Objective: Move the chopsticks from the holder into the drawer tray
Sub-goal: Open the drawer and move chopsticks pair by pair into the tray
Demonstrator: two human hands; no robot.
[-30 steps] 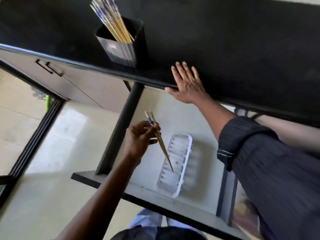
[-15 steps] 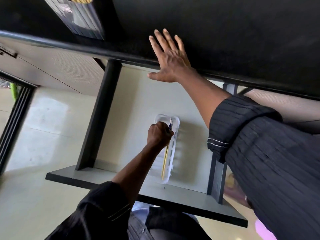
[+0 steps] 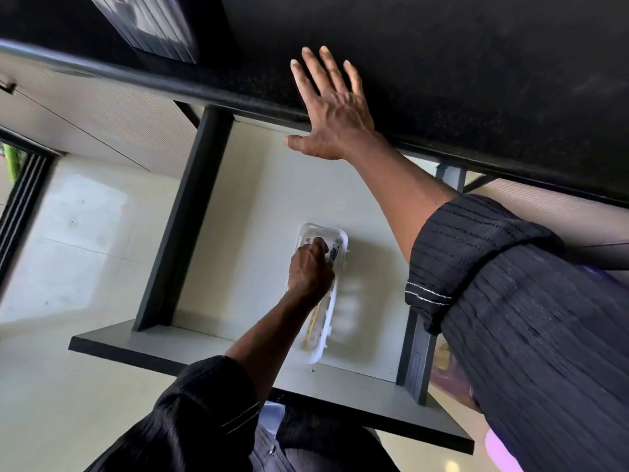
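Left hand [image 3: 310,269] low in the frame, grip closed around chopsticks [image 3: 318,313] lying in the tray [image 3: 341,233]; right hand [image 3: 335,119] flat, fingers spread on the table [image 3: 476,63].

**A home kitchen, seen from over my own arms**

I am standing in what looks like a home kitchen. A dark speckled stone worktop [image 3: 442,63] with a rounded front edge runs across in front of me, and a black ribbed chopstick holder [image 3: 149,25] stands on it. Below the edge, a pale-lined drawer [image 3: 245,240] with dark sides is pulled open, with a white plastic cutlery tray [image 3: 342,240] lying in it. To the left are light, fine-grained cabinet fronts [image 3: 112,114], one with a small dark handle [image 3: 8,86]. The floor [image 3: 78,240] is large glossy cream tiles, and a dark sliding door track [image 3: 20,195] borders it at the left.
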